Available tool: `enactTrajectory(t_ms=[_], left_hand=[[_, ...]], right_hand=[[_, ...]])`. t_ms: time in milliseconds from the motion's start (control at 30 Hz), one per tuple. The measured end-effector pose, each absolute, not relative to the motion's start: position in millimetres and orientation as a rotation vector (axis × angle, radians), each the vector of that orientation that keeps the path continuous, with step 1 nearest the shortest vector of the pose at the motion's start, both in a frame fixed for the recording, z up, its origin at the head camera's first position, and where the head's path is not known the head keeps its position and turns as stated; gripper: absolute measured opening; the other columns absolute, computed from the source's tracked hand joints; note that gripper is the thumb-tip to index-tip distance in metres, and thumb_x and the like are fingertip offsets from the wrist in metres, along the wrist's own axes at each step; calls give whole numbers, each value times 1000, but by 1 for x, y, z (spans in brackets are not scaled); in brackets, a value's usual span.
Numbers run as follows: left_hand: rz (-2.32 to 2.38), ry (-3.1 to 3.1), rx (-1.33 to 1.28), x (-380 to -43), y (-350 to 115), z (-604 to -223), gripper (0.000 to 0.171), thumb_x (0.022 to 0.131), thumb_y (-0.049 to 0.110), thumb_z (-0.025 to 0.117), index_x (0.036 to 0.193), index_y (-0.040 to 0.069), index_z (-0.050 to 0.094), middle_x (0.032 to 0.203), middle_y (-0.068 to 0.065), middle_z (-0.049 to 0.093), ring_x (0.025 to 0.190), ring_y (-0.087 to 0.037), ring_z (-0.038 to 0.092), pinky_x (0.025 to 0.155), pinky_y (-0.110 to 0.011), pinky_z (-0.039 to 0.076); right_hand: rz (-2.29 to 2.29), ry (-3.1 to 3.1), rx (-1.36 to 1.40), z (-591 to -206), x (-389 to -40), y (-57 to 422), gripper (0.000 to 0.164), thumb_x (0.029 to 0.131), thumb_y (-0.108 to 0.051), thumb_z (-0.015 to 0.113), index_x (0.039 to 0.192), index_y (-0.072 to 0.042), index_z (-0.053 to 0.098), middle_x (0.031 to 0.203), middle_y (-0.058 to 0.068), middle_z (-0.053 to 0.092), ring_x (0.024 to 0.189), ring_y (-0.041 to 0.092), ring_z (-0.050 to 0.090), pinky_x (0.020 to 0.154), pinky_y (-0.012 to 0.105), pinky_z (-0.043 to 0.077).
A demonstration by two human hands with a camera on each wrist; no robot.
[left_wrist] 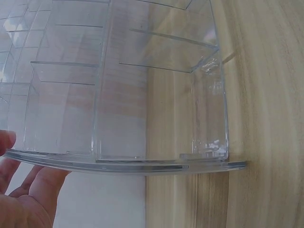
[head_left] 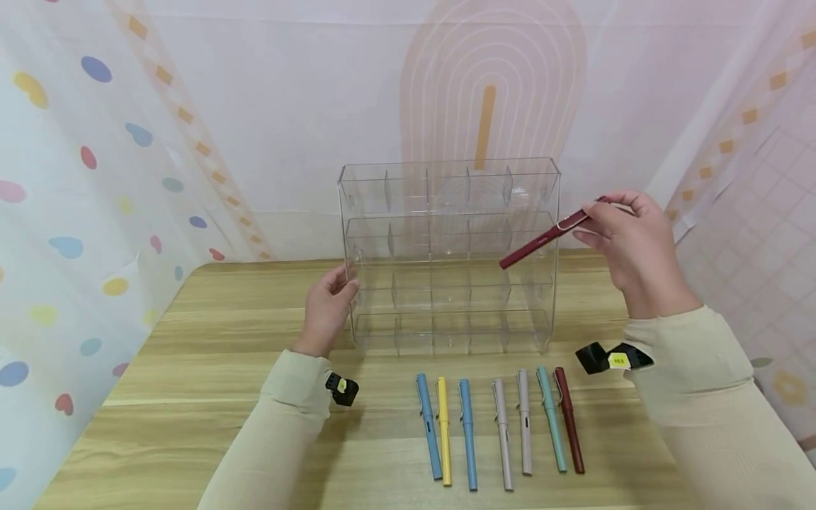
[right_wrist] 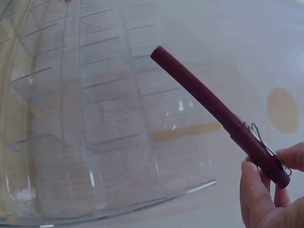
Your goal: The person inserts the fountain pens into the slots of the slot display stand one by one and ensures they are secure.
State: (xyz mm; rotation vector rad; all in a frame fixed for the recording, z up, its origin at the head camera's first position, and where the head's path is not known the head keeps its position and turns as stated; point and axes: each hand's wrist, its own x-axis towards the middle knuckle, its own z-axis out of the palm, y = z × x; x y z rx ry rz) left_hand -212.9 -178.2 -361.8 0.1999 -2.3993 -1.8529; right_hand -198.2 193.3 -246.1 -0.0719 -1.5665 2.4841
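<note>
Organizer point(head_left: 430, 248) of clear plastic stands upright on the wooden table point(head_left: 223, 368), and it has four tiers, one above another. Each tier is divided by thin walls into five compartments; through them one sees the wood and the pale curtain point(head_left: 306, 106) behind.

The left hand point(head_left: 328, 308) pinches the left side wall of the organizer at about its middle height, the thumb on one side and the other fingers on the outer side. The right hand point(head_left: 640, 244) is closed only at the fingertips, and it holds a dark red pen point(head_left: 542, 244) near its clip end. This pen is in the air, slanting, with its free end lower and in front of the right part of the organizer in the head view; how near this end is to the plastic, I cannot tell exactly.

Seven more pens lie before the organizer in a loose row, clip ends toward it: blue point(head_left: 428, 427), yellow point(head_left: 444, 432), blue, two greyish-lilac, teal point(head_left: 551, 419) and dark red. The gap after the second blue one is wider than its neighbours.

Between the organizer's front edge and the row, a strip of bare wood is seen. The table's back edge runs behind the organizer, along the curtain. More wood shows between the right wall and the right sleeve point(head_left: 695, 354).
</note>
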Motion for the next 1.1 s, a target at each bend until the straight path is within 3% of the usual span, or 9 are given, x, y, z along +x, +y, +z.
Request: enactTrajectory(t_ms=[300, 733, 1100], left_hand=[[-1871, -2399, 204, -212, -179, -361, 43, 99, 10, 51, 142, 4, 46, 135, -18, 53, 121, -26, 52, 93, -33, 46], [-1858, -2388, 217, -214, -177, -364, 41, 98, 9, 53, 139, 3, 50, 130, -18, 56, 114, -24, 53, 86, -25, 47], [-1842, -2392, 212, -212, -176, -363, 41, 98, 9, 52, 138, 3, 50, 130, -18, 56, 114, -23, 53, 84, -22, 47]], right_hand=[[2425, -1486, -119, -225, -208, 172, 25, 86, 4, 66, 98, -4, 46, 86, 5, 61, 71, 13, 67, 63, 25, 56], [2400, -1344, -162, -209, -229, 142, 24, 85, 7, 64, 92, -6, 46, 88, 8, 58, 70, 15, 69, 64, 25, 56], [2349, -1357, -242, -198, -249, 126, 22, 86, 3, 65, 93, -8, 48, 98, 8, 55, 79, 17, 68, 69, 25, 56]])
